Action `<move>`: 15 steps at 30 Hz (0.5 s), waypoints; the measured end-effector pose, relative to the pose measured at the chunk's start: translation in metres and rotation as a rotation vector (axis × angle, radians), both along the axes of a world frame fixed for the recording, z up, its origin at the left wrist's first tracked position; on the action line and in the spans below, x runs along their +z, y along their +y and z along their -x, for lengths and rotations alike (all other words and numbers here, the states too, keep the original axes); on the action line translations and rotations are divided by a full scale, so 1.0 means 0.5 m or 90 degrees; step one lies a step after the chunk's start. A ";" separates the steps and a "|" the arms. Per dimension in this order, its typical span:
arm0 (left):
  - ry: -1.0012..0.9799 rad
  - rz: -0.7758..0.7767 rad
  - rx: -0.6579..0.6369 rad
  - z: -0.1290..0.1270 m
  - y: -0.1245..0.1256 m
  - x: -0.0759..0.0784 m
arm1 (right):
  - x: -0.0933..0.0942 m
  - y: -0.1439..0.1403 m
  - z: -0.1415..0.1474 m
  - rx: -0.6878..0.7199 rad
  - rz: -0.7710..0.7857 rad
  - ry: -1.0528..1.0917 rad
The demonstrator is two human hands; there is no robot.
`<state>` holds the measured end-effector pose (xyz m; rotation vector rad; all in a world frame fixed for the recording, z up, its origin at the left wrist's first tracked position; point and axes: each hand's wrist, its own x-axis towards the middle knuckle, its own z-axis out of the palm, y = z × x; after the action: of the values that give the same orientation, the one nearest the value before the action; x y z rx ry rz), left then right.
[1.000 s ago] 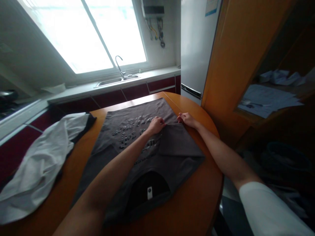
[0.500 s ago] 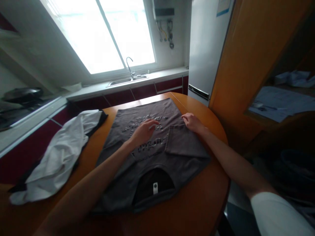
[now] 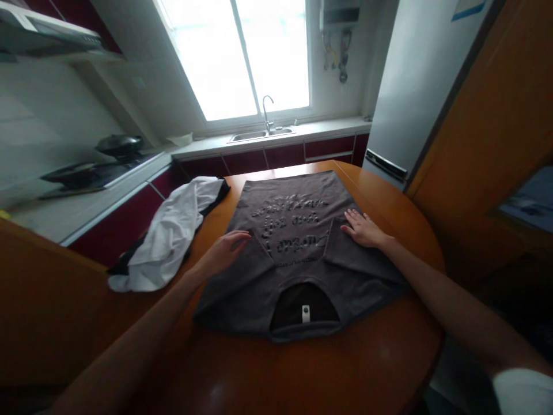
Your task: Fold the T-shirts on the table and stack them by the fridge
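A dark grey T-shirt (image 3: pixel 298 274) lies spread on the wooden table, its neckline with a white label toward me and dark lettering across the chest. Both sleeves are folded inward over the front. My left hand (image 3: pixel 225 252) is at the edge of the left sleeve, fingers stretched out and thumb a little apart; whether it touches the cloth is hard to tell. Flat on the right sleeve rests my right hand (image 3: pixel 364 229), its fingers spread.
To the left on the table (image 3: pixel 254 374) lies a crumpled white and black garment (image 3: pixel 170 230). Beyond are a counter with a sink (image 3: pixel 253 136), a stove with a pan (image 3: pixel 118 144), and a tall fridge (image 3: pixel 415 86) at the right.
My left hand has gone from above the shirt's middle to its left side, where the sleeve now lies folded in. My right hand has flattened on the right sleeve. The view has turned left.
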<state>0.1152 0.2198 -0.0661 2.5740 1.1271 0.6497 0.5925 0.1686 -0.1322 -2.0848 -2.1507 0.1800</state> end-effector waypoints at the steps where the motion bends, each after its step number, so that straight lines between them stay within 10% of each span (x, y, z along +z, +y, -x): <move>1: 0.003 0.001 -0.001 0.008 -0.006 -0.008 | -0.001 0.000 -0.001 -0.006 0.001 -0.003; 10: 0.006 -0.033 0.029 0.018 -0.019 -0.086 | 0.052 0.046 -0.014 0.020 -0.083 0.063; 15: 0.016 -0.022 0.028 0.013 -0.015 -0.098 | 0.099 0.093 0.000 -0.015 0.030 0.163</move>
<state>0.1089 0.2123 -0.1152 2.6001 1.1944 0.6546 0.5923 0.2150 -0.0826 -1.9860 -1.9892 0.4713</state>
